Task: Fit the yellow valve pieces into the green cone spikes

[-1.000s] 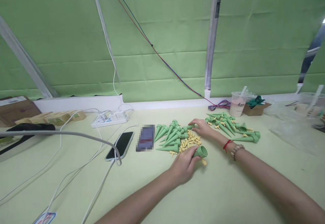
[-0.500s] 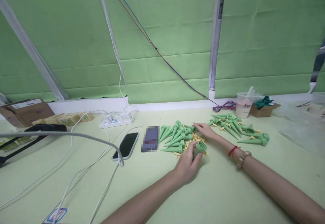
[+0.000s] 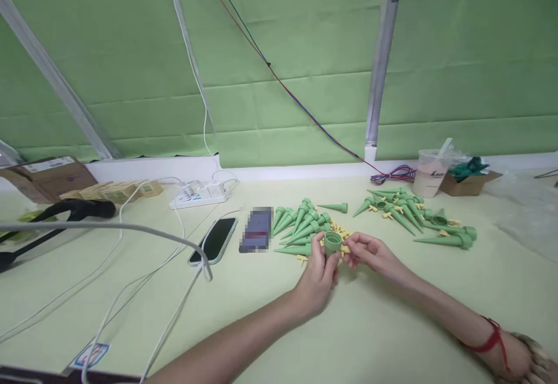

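My left hand (image 3: pixel 317 279) is closed around a green plant watering spike (image 3: pixel 333 241), its round threaded opening turned up toward me. At the spike's right side, my right hand (image 3: pixel 372 254) pinches a small yellow valve (image 3: pixel 345 250) that touches the spike; how far it sits in is hidden. Just behind my hands lies a pile of green spikes (image 3: pixel 300 224) with loose yellow valves (image 3: pixel 339 230) beside it. One single spike (image 3: pixel 333 207) lies sideways at the back of the pile. Farther right is a second group of spikes (image 3: pixel 403 210), several with yellow valves on them.
Left of the pile lie a pixelated dark phone-shaped object (image 3: pixel 257 230) and a phone (image 3: pixel 215 241). White cables (image 3: pixel 174 250) cross the left side near a power strip (image 3: pixel 200 196). A drink cup (image 3: pixel 429 173), a small carton (image 3: pixel 468 182) and clear plastic (image 3: pixel 532 215) stand back right.
My right hand has come back from the pile to the valve at the held spike. A spike at the pile's back now lies apart. The view has shifted slightly.
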Demonstrator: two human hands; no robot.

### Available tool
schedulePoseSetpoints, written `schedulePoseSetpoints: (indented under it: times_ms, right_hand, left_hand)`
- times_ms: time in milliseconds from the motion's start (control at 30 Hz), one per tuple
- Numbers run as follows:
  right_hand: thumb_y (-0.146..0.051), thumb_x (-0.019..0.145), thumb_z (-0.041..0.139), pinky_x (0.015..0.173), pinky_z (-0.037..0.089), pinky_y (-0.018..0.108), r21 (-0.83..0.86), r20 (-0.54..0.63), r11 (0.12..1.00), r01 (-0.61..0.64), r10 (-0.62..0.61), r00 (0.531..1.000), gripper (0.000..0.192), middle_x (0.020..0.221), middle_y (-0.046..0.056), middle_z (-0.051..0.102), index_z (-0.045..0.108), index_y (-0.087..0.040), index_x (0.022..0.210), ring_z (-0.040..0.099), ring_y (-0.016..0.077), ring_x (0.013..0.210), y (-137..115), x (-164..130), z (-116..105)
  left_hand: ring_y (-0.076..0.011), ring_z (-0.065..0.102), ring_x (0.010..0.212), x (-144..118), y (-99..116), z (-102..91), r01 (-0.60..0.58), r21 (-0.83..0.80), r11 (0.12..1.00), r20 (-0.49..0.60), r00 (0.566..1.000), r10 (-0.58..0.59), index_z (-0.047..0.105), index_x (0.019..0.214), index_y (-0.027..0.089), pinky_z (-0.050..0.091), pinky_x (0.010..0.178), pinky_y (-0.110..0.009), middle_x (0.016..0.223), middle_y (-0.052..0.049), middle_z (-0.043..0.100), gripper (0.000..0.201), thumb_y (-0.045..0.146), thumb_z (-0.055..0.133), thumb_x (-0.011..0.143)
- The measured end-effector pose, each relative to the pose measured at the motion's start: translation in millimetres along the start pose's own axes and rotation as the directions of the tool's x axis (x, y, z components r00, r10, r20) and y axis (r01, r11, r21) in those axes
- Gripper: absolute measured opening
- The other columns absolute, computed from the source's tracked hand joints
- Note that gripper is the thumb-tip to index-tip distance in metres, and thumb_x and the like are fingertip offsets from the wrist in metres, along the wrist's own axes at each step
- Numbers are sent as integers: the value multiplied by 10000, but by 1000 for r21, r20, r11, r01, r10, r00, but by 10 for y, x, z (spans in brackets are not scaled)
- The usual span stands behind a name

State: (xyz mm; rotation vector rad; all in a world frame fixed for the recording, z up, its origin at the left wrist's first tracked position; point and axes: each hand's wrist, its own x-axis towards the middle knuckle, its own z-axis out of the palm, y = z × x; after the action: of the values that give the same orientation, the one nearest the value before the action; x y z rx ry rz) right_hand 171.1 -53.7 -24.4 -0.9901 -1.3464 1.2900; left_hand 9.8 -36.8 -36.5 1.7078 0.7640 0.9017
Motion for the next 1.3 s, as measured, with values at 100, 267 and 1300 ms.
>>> schedulePoseSetpoints:
  times_ms: [100, 267, 1300]
  right_hand:
    - [-467, 734, 642, 651, 449, 262, 31, -16, 999, 11, -10, 1000, 320, 685, 13, 617, 551, -165, 794, 558, 112, 632, -20, -20, 26]
    - [-438, 715, 668, 621, 434, 246, 7, -56, 999, 50, -50, 997, 319, 622, -23, 555, 490, -177, 672, 513, 94, 592, -16, -38, 50]
    - [-532, 773, 511, 594, 415, 268, -395, -305, 918, 43, -175, 936, 373, 697, 20, 576, 564, -168, 717, 522, 134, 612, 119, 170, -398]
  left_hand:
    - [-85, 399, 506, -24, 45, 24, 39, -71, 997, 16, 999, -38, 185, 1180, 225, 346, 474, -220, 692, 47, 416, 395, 437, 348, 890]
    - [-75, 303, 544, -64, 73, 66, 114, -202, 973, -7, 993, -118, 249, 1156, 244, 268, 496, -193, 655, 60, 313, 419, 534, 334, 865]
    - [-85, 255, 552, -56, 127, 139, 127, -274, 953, -17, 990, -137, 324, 1117, 226, 229, 502, -205, 626, 61, 279, 403, 530, 369, 857]
